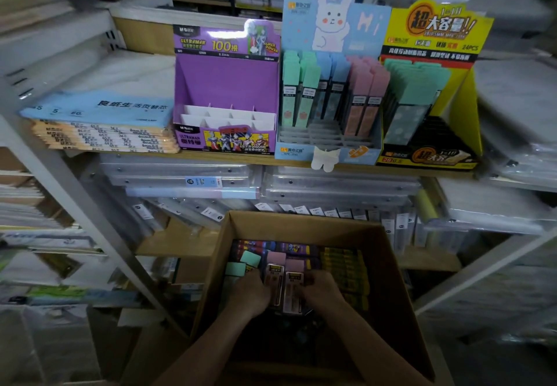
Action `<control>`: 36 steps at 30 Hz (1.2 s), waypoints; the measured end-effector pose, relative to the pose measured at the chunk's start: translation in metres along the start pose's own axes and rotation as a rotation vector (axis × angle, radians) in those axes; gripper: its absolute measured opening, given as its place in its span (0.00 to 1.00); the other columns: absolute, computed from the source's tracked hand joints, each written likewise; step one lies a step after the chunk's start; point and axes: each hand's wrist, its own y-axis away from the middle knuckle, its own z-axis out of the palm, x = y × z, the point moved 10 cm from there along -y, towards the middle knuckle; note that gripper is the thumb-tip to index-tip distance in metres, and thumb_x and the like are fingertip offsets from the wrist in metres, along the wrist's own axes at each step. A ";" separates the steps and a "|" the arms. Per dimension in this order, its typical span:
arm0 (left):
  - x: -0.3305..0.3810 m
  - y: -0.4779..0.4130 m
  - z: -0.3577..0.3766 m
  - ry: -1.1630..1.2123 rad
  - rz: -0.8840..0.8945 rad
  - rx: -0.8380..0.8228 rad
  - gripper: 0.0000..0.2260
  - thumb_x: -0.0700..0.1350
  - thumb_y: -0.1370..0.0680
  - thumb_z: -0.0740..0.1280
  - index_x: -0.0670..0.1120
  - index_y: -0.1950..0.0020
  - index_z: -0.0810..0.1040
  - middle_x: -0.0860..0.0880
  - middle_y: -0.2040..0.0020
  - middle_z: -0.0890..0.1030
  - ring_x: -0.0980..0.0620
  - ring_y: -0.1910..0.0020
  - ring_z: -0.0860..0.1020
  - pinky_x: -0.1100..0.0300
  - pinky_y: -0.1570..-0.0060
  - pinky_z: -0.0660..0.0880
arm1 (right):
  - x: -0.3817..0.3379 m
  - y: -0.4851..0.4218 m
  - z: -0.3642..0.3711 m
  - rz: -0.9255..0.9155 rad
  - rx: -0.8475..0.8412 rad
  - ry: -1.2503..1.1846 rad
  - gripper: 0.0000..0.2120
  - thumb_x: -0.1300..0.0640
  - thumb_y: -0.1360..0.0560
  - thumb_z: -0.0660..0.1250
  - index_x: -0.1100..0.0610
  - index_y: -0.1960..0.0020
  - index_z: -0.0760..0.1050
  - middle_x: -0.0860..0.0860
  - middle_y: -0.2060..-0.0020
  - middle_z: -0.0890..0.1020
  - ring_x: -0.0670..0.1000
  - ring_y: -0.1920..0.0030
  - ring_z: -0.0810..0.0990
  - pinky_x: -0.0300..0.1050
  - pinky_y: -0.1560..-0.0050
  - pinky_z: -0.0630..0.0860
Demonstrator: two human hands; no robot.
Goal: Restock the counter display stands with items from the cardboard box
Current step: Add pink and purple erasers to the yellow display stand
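Both my hands are down inside the open cardboard box point(388, 265). My left hand point(248, 290) and my right hand point(321, 290) grip a pair of pink-capped lead cases point(284, 280) from either side. Green-capped cases point(244, 263) lie just left of them; purple and yellow packs fill the box's far part. On the shelf above stand three display stands: a purple one point(226, 84) with bare white slots, a blue rabbit one point(328, 99) partly filled with green, blue and pink cases, and a yellow one point(431, 90) holding green cases.
A stack of loose-leaf paper packs point(102, 126) lies left of the purple stand. Clear plastic folders point(271, 183) are piled on the shelf under the stands. White metal shelf posts point(60, 180) slant at left, and more wrapped stock fills both sides.
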 end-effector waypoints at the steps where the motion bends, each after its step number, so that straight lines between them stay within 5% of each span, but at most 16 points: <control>1: 0.000 0.000 0.000 -0.006 -0.004 0.001 0.17 0.54 0.19 0.64 0.46 0.35 0.76 0.44 0.36 0.80 0.44 0.38 0.78 0.53 0.40 0.75 | 0.000 0.000 0.001 0.011 -0.004 -0.016 0.07 0.66 0.27 0.71 0.59 0.52 0.85 0.51 0.60 0.85 0.44 0.63 0.81 0.31 0.69 0.75; 10: 0.003 0.000 0.010 0.049 0.028 -0.071 0.13 0.52 0.24 0.72 0.48 0.42 0.83 0.48 0.46 0.84 0.49 0.47 0.82 0.55 0.47 0.79 | 0.011 0.003 0.003 0.123 0.023 -0.155 0.11 0.66 0.27 0.70 0.51 0.63 0.78 0.47 0.65 0.82 0.44 0.64 0.80 0.38 0.67 0.77; 16: 0.006 0.003 0.010 0.114 0.047 -0.111 0.10 0.52 0.25 0.74 0.48 0.49 0.83 0.49 0.52 0.85 0.51 0.52 0.83 0.54 0.50 0.80 | 0.020 0.005 0.007 0.181 -0.013 -0.343 0.06 0.68 0.28 0.71 0.60 0.52 0.82 0.58 0.56 0.86 0.56 0.55 0.85 0.53 0.53 0.83; 22: 0.000 0.003 0.007 0.172 0.035 -0.133 0.06 0.50 0.23 0.73 0.49 0.55 0.80 0.53 0.60 0.83 0.58 0.62 0.81 0.68 0.70 0.71 | 0.023 0.004 0.008 0.207 0.007 -0.414 0.12 0.71 0.30 0.72 0.65 0.48 0.80 0.62 0.52 0.85 0.60 0.52 0.85 0.55 0.51 0.83; 29: 0.021 0.009 0.005 -0.188 0.170 -0.050 0.07 0.55 0.20 0.67 0.52 0.51 0.78 0.50 0.47 0.83 0.51 0.51 0.79 0.58 0.55 0.73 | 0.021 0.003 0.007 0.196 0.014 -0.387 0.11 0.70 0.29 0.69 0.63 0.47 0.79 0.58 0.56 0.85 0.57 0.54 0.84 0.50 0.55 0.83; 33: 0.024 0.011 -0.002 -0.244 0.207 0.044 0.08 0.53 0.19 0.65 0.52 0.44 0.76 0.50 0.42 0.82 0.49 0.42 0.79 0.51 0.41 0.74 | 0.024 0.005 0.006 0.210 0.017 -0.455 0.07 0.72 0.29 0.69 0.63 0.55 0.81 0.62 0.57 0.86 0.61 0.56 0.86 0.60 0.51 0.83; 36: 0.020 0.010 -0.003 -0.158 0.209 0.025 0.08 0.50 0.20 0.67 0.51 0.43 0.77 0.51 0.42 0.83 0.50 0.42 0.80 0.52 0.41 0.76 | 0.025 0.006 0.007 0.200 0.020 -0.475 0.06 0.71 0.29 0.69 0.63 0.55 0.82 0.63 0.57 0.86 0.62 0.56 0.86 0.63 0.51 0.83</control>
